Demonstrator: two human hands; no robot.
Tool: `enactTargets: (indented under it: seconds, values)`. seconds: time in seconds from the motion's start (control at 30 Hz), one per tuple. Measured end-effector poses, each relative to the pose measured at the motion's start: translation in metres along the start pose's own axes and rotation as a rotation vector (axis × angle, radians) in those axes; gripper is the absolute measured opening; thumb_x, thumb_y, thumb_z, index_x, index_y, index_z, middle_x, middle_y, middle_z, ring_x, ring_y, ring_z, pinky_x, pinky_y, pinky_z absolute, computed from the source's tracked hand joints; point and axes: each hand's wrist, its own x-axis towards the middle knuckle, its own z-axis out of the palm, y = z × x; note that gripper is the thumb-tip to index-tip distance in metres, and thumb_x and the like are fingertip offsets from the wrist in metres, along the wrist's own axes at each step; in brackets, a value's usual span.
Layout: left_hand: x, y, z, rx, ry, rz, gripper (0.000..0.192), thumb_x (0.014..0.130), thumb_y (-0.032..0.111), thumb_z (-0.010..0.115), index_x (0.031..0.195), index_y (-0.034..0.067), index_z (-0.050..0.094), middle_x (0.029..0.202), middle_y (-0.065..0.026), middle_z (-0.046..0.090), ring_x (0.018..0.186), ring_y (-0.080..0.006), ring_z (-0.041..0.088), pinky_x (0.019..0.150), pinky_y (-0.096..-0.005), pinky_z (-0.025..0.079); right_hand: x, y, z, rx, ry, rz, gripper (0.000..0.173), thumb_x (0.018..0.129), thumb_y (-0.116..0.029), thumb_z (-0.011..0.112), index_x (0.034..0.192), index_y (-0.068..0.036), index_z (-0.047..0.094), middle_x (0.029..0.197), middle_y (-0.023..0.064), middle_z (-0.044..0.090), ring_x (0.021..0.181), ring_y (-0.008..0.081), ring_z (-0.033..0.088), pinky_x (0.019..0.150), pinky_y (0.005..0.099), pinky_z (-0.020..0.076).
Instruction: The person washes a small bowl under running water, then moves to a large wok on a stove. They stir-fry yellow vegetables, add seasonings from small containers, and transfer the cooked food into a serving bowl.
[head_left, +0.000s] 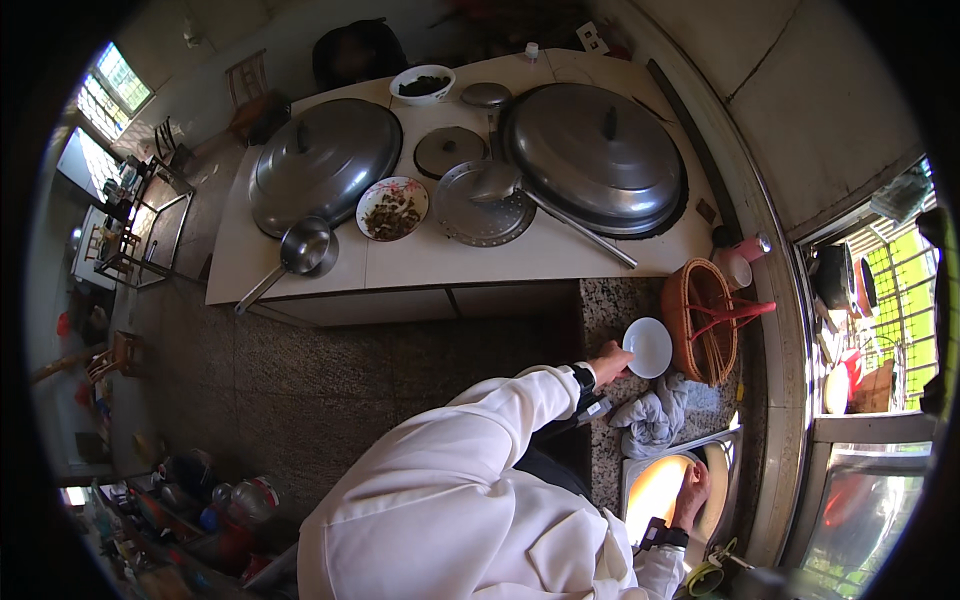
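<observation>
My left hand (613, 363) holds a small white bowl (648, 348) by its edge, above the speckled stone counter. Lower down, my right hand (693, 486) is inside the metal sink (628, 480), at the edge of a round basin (654, 487) lit bright yellow. Its fingers are bent, and whether they grip anything cannot be told. A crumpled grey cloth (652, 418) lies on the counter between the hands. Just beyond the bowl stands an orange-brown woven basket (681, 322) with red handles, holding chopsticks.
Two large domed metal lids (600, 165) cover the tiled stove top (390, 266). Between them are a floral bowl of food (392, 208), a perforated metal plate (480, 217) and a long-handled ladle (577, 225). A metal dipper (304, 246) overhangs the front edge. A barred window is at right.
</observation>
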Motion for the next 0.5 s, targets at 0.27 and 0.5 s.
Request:
enactTargets:
  seconds: [0.27,0.5]
  values:
    - [-0.096,0.027,-0.133,0.262,0.006,0.262,0.057,0.084,0.030,0.061,0.131,0.005,0.041,0.098,-0.0095,0.062,0.072,-0.0146,0.059,0.063,-0.0292,0.050,0.054,-0.106,0.093,-0.163,-0.222,-0.471,0.046,0.070,-0.013,0.071,0.112,-0.002,0.054,0.116,0.0194,0.051,0.107,0.0376,0.048,0.092,0.0429,0.0392]
    - [-0.297,0.017,-0.380,1.169,0.800,0.127,0.051,0.078,0.025,0.063,0.122,0.002,0.051,0.122,-0.0203,0.054,0.113,-0.0328,0.052,0.095,-0.0396,0.042,0.071,-0.083,0.108,-0.162,-0.271,-0.511,0.035,0.068,-0.013,0.071,0.100,-0.002,0.061,0.098,0.0159,0.058,0.095,0.0340,0.053,0.085,0.0421,0.0409]
